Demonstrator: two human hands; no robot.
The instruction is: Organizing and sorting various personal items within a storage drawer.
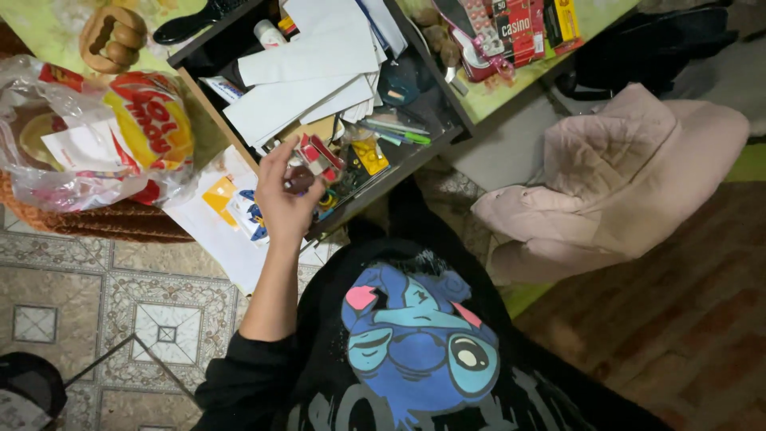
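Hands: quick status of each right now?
Left hand: closed around a small dark round object, over the open drawer.
Right hand: not in view.

red-white small box (317,153); pale pink jacket (614,179); patterned floor tiles (159,319)

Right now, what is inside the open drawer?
The open drawer holds white papers, green pens, a yellow item and small clutter. The papers cover whatever lies beneath. The left hand holds a small dark object above the front edge.
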